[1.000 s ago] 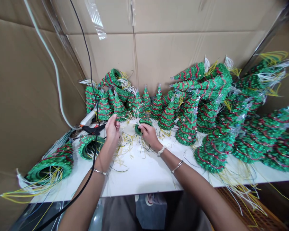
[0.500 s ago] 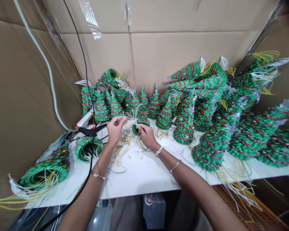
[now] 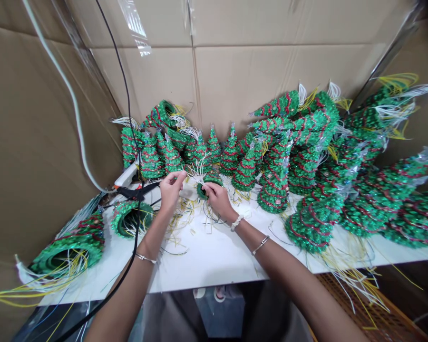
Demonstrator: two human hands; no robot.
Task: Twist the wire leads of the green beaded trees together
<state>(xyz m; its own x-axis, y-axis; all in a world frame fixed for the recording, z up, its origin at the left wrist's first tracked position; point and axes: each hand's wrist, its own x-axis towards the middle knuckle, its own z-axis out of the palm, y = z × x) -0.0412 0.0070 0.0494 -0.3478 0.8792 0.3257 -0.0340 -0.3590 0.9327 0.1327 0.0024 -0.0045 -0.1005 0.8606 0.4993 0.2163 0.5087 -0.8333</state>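
Cardboard [image 3: 235,80] walls in your table [image 3: 207,263] at the back and sides. Near the back edge, about midway along, a small tree [image 3: 210,178] of green tinsel lies tipped over, just in front of the standing row. Your right hand [image 3: 219,200] is on it, with fingers [image 3: 209,189] curled around its dark base, so that grip is closed on the tree. White wires [image 3: 199,172] fan out of the tree toward your left hand [image 3: 170,192], which is raised just beside it with its fingertips [image 3: 180,175] pressed together; you can't tell whether they pinch a wire. Wire clippings [image 3: 187,223] in yellow and white lie scattered on the table below both hands.

Green trees [image 3: 230,154] with red trim stand along the back edge, and larger trees [image 3: 314,223] crowd the right end, some tilted or on their sides, with wire bundles sprouting from them. Another tree [image 3: 131,218] lies on its side near the left edge, and a bigger one [image 3: 69,251] lies at the front left corner. A power strip [image 3: 125,175] sits at the back left corner, and a black cable [image 3: 128,109] drops past it and runs down alongside your left forearm [image 3: 142,280].
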